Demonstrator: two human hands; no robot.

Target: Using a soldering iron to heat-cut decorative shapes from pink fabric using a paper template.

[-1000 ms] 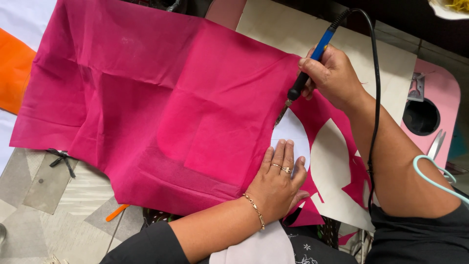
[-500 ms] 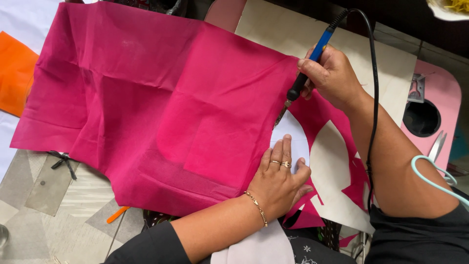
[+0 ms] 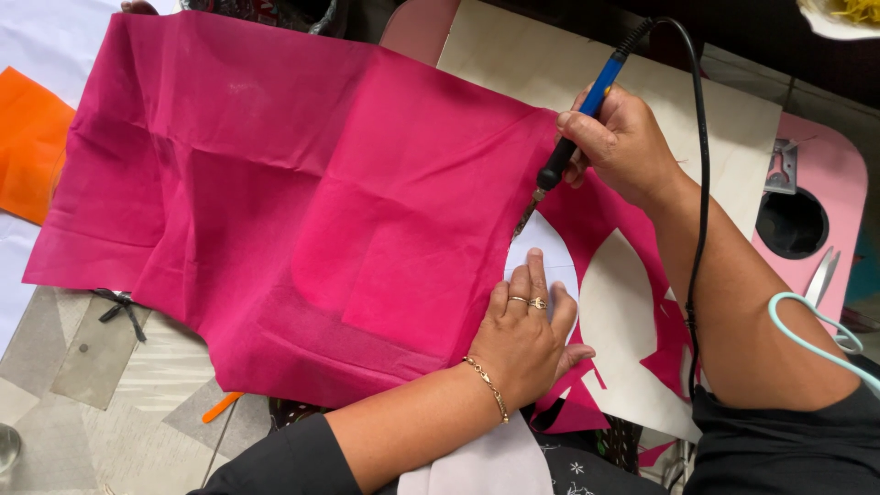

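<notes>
Head view, looking down. A pale board (image 3: 733, 119) serves as the work surface, lying on a pink table (image 3: 848, 183) with a round hole near its right edge. Pink cloth (image 3: 275, 183) spreads from the board's left edge out over the tiled floor (image 3: 92, 403). Orange cloth (image 3: 27, 147) lies at far left. Right hand (image 3: 628, 147): fingers clamped on a blue-handled corded tool (image 3: 573, 137), tip at the cloth's cut edge. Left hand (image 3: 527, 339): fingers together, flat, pressing the cloth's right edge beside a white paper shape (image 3: 541, 247). Scissors (image 3: 820, 280) lie at the table's right edge.
</notes>
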